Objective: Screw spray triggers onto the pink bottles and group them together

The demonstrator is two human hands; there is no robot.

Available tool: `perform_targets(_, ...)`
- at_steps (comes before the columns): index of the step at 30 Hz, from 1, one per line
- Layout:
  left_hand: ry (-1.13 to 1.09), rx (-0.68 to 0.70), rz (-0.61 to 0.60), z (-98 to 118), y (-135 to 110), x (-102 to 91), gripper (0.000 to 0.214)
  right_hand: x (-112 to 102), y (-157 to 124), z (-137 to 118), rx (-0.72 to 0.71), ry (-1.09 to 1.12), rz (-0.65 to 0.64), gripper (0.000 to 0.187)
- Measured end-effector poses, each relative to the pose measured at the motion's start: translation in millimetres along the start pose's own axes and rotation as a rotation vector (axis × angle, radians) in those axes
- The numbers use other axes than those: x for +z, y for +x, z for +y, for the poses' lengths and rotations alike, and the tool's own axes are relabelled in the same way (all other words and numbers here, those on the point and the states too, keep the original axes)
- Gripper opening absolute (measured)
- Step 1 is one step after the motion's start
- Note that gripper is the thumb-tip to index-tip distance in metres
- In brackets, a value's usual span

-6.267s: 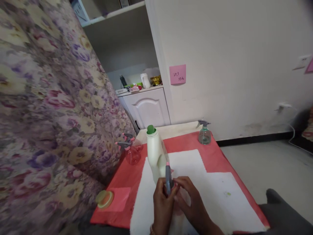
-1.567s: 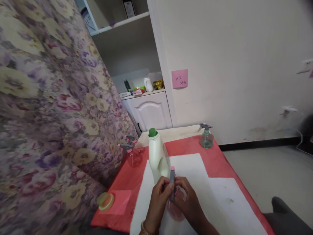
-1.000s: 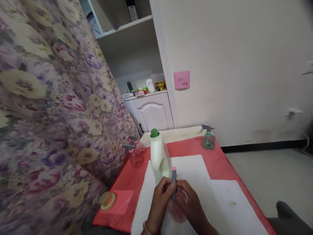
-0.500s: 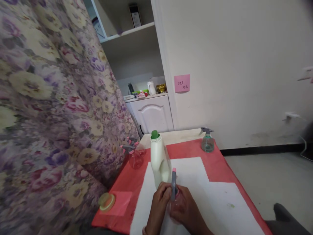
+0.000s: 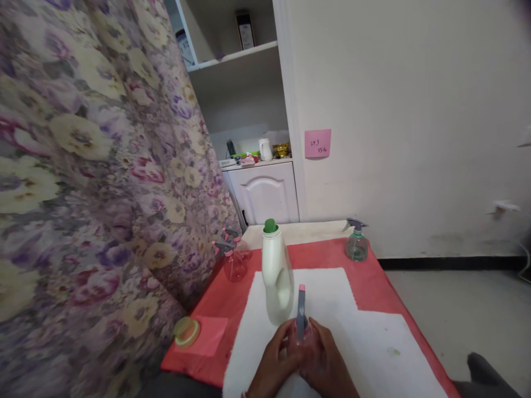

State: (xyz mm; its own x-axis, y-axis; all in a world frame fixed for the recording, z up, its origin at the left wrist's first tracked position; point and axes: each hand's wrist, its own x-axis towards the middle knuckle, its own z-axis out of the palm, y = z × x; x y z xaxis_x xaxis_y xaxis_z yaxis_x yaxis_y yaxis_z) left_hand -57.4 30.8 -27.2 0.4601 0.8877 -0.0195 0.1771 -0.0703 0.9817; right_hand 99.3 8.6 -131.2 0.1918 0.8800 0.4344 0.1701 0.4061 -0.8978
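Note:
Near the table's front edge, a pink see-through spray bottle (image 5: 305,354) with a grey trigger head and pink nozzle tip is between my two hands. My left hand (image 5: 276,359) wraps its left side, just under the head. Around the right side curls my right hand (image 5: 329,359). Parts of the bottle are hidden behind the fingers. Just beyond it stands a tall pale-green jug (image 5: 276,276), upright, its neck uncapped with a green spout showing inside.
Two pink spray bottles (image 5: 235,267) stand at the back left, a green-tinted spray bottle (image 5: 357,246) at the back right. A yellowish round lid (image 5: 186,332) lies on pink paper at left. White cloth (image 5: 373,348) covers part of the red tablecloth (image 5: 319,251). A floral curtain (image 5: 103,193) hangs at left.
My left hand has moved from the trigger head down to the bottle's side. Both hands now wrap the bottle. The view has shifted slightly left.

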Motion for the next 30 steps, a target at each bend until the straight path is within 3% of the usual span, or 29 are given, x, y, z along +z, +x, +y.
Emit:
perform_targets(6, 0.052, -0.011, 0.000, -10, -15, -7.6, 0.083, -19, 10, -45, 0.083, 0.181, -0.252, 0.074)
perform_targets(9, 0.071, -0.001, 0.021, -12, -22, -8.7, 0.086, -22, 10, -47, 0.115, 0.235, -0.344, 0.072)
perform_targets(15, 0.128, 0.064, 0.091, -10, -24, 1.1, 0.084, -29, 0, -20, 0.029, 0.123, -0.375, 0.068)
perform_targets(22, -0.093, 0.073, 0.093, -13, -25, 11.3, 0.078, -41, -1, -26, 0.039, 0.086, -0.401, 0.067)
perform_targets(30, 0.054, 0.025, 0.218, -14, -29, 12.3, 0.076, -36, -8, -15, 0.061, 0.076, -0.315, 0.064)
